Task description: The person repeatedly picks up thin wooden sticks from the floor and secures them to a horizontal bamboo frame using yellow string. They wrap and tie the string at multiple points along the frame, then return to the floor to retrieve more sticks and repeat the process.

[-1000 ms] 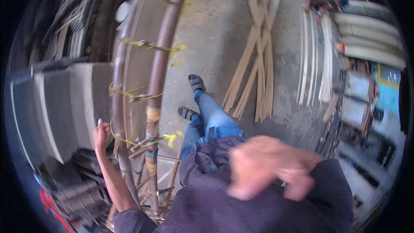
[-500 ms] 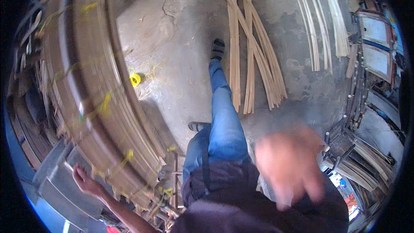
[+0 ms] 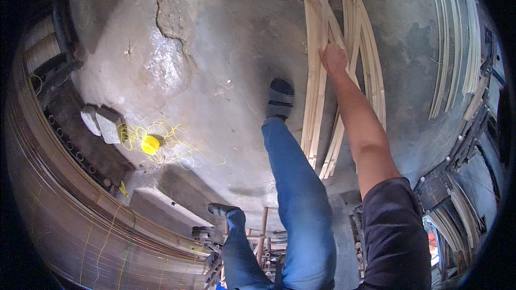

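Note:
My right arm reaches forward over the floor. Its hand (image 3: 334, 59) is closed at the crossing wooden strips (image 3: 316, 91), with the fingers curled around the edge of one bundle; the fingertips are partly hidden. These long, thin, pale strips lie in several overlapping bundles, some crossing at an angle. My left hand is out of the picture. My forward foot (image 3: 280, 96), in a dark strapped sandal, stands just left of the bundles.
A yellow spool (image 3: 150, 144) lies left in a tangle of yellow string, beside grey blocks (image 3: 108, 125). A large stack of brown slats (image 3: 80, 225), tied with string, fills the lower left. More pale strips (image 3: 442, 48) lie at the far right. A crack (image 3: 159, 11) runs across the floor.
My right hand has gone from near my body forward and down to the strips. My left hand, earlier at the lower left, has left the picture. The view has shifted and leaned forward.

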Motion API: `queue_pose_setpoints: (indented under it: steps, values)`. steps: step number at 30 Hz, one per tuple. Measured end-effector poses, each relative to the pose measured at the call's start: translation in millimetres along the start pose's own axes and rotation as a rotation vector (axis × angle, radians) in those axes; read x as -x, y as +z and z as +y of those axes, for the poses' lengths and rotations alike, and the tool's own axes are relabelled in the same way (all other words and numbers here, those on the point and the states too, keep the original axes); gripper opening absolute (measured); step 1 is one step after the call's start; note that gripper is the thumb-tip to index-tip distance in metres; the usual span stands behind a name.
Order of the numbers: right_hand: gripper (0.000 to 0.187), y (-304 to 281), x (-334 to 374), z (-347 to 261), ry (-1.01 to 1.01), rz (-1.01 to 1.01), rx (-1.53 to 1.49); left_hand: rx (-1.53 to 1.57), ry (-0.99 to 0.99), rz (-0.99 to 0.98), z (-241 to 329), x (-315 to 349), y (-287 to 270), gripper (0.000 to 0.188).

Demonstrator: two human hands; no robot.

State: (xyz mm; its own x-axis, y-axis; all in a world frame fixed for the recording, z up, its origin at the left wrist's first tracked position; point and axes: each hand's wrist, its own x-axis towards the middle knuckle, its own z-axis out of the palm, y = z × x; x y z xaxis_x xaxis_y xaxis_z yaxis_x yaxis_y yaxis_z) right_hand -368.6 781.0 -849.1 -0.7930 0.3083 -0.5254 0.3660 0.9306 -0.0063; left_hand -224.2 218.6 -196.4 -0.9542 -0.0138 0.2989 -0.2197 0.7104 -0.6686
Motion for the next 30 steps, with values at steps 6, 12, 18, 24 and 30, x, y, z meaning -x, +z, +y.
queue_pose_setpoints:
  steps: [6,12,18,24,30]
  values:
    - [0.030,-28.2,149.2,26.7,0.048,0.236,-0.361,-0.005,-0.056,0.032,-23.3,22.4,-27.9,0.041]
    - [0.023,-234.3,374.3,-17.9,0.033,0.238,-0.963,1.039,-0.631,-0.417,36.6,101.8,-104.5,0.036]
    - [0.019,-485.7,426.9,-101.5,-0.267,0.461,-1.014,1.665,0.573,-1.211,145.5,195.8,-217.2,0.068]
    - [0.013,-730.9,430.7,-163.8,-0.507,0.759,-1.116,2.363,-0.323,-1.045,123.4,219.3,-352.5,0.030]
    - [0.054,-658.3,642.7,-265.3,-1.095,0.734,-1.415,1.832,-0.525,0.010,-51.7,83.8,-255.9,0.019]
